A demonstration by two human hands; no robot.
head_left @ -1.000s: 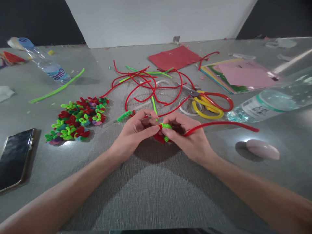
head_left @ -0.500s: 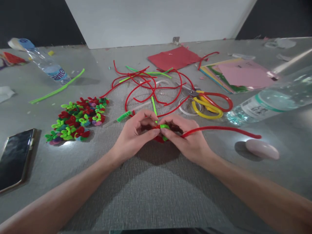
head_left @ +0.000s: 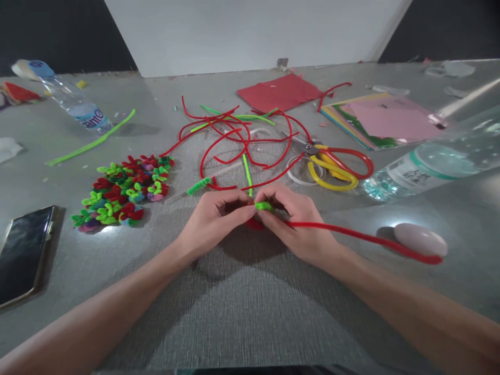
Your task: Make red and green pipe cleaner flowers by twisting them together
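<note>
My left hand (head_left: 219, 216) and my right hand (head_left: 299, 221) meet above the middle of the table, both closed. Thumbs and fingers pinch a small red and green coiled pipe cleaner piece (head_left: 264, 206), whose lower red part is mostly hidden by the fingers. From under my right hand a long red pipe cleaner (head_left: 359, 234) sticks out to the right, its end passing in front of a pale oval object (head_left: 420, 237). Just beyond my fingers a straight green pipe cleaner (head_left: 247, 174) lies on the table. A tight green coil (head_left: 199, 186) sits on a thin pale stick near my left hand.
Loose red pipe cleaners (head_left: 226, 136) lie tangled ahead, beside scissors (head_left: 336, 165) with red and yellow handles. Pipe cleaner flowers (head_left: 117, 194), a phone (head_left: 27, 255) and a small bottle (head_left: 78, 104) are left. A larger bottle (head_left: 422, 165) and coloured paper (head_left: 386, 117) are right.
The red pipe cleaner's free end has swung nearer and farther right, now crossing the pale oval object. Both hands have shifted slightly, and the green coil between them has turned.
</note>
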